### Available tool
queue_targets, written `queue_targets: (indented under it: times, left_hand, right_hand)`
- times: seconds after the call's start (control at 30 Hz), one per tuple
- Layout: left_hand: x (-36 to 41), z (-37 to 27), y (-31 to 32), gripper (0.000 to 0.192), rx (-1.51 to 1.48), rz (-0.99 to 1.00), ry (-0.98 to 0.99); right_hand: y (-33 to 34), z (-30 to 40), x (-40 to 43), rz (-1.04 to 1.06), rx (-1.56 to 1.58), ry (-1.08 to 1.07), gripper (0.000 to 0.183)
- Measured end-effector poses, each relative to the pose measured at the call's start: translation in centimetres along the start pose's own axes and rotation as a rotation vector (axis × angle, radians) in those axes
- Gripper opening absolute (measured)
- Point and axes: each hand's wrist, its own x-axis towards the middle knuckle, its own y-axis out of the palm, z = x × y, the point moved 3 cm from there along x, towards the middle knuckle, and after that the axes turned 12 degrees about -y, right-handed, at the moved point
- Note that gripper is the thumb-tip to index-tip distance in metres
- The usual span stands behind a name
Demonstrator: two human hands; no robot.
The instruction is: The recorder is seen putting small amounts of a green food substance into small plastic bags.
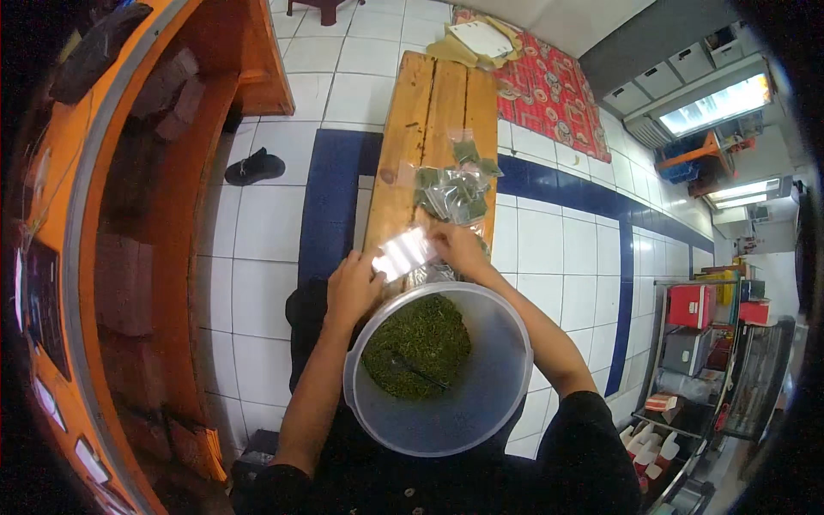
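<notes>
Between my two hands a clear plastic bag [405, 253] shines with reflected light. My left hand [353, 288] grips its left end, and my right hand [458, 248] pinches its right end. Below them, a large translucent plastic tub [489, 393] stands close to my body. Dried green herb [418, 341] lies inside the tub, with a dark utensil [418, 372] resting on it. Several small clear bags of green herb [467, 196] are piled on the wooden bench [402, 141], just beyond my right hand. More clear plastic [430, 275] lies between my hands and the tub rim.
A black shoe [255, 167] lies on the tiled floor left of the bench. An orange wooden counter [212, 212] runs along the left. A red patterned mat [547, 90] lies past the bench's far end. Shelving with a red cooler [691, 306] stands at right.
</notes>
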Motion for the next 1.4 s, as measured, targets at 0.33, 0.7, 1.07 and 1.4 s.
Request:
queue_targets:
  times: [0.33, 0.7, 1.07, 1.4]
  left_hand:
    - [0.7, 0.1, 0.3, 0.037, -0.069, -0.042, 0.022]
    - [0.7, 0.2, 0.2, 0.036, -0.082, 0.016, 0.0]
    - [0.6, 0.3, 0.3, 0.038, -0.051, 0.05, -0.041]
    - [0.1, -0.5, -0.9, 0.029, -0.271, -0.129, 0.061]
  right_hand:
    - [0.7, 0.2, 1.3, 0.049, -0.089, 0.18, 0.027]
    - [1.7, -0.4, 1.0, 0.115, 0.008, 0.264, 0.027]
    - [-1.7, 2.6, 0.5, -0.051, -0.153, 0.148, 0.021]
    - [-10.2, 9.7, -2.3, -0.282, 0.055, 0.014, 0.015]
